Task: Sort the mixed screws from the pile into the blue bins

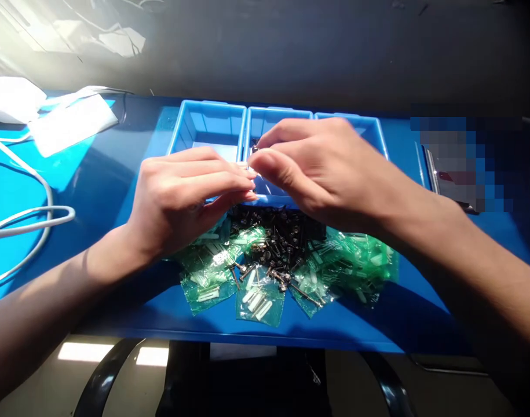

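Over the front of the middle blue bin, my left hand (178, 182) and my right hand (321, 165) meet at their fingertips. The fingers of my right hand are closed in a pinch, and a small dark screw (255, 148) shows at their tips. My left hand is closed too, thumb against fingers; a dark speck shows at its tips, too small to name. Below both hands lies a heap of dark screws (284, 234). Around it are green-tinted clear packets (260, 298) holding white wall plugs and screws.
Three blue bins stand side by side: a left bin (212, 107), a middle bin (280, 111) and a right bin (369, 124). White cables (50, 197) and white papers (73, 124) lie on the blue table (160, 315) at left. A dark flat object (451, 179) is at right.
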The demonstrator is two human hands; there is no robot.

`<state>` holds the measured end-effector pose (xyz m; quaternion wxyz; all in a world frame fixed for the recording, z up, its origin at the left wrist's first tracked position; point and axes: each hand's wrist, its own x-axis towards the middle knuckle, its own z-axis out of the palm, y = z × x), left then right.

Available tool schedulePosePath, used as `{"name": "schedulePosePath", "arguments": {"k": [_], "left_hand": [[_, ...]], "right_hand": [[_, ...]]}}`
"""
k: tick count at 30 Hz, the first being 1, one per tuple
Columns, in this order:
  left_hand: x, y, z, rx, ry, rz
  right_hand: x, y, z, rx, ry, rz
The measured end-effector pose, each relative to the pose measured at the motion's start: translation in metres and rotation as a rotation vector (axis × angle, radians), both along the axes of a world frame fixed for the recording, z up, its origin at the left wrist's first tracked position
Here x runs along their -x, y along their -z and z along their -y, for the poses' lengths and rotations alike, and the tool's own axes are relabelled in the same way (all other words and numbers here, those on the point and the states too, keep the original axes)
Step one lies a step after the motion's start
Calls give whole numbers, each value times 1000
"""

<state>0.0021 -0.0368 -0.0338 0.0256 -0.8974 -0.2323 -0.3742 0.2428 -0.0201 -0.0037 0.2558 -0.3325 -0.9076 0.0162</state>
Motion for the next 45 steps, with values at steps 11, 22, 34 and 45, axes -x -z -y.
{"name": "schedulePosePath", "arguments": {"k": [11, 22, 34, 45], "left_hand": [[7, -1, -3, -6, 40, -70], [8, -1, 1, -47, -1, -154], [8, -3, 8, -80, -9, -234], [9, -3, 8, -86, -43, -279]], "right_hand": [[-19, 23, 59, -164, -246, 192], [-19, 31, 65, -193, -212, 185], [-14, 35, 73, -169, -144, 159], [-19, 34, 70, -279, -183, 137]]}}
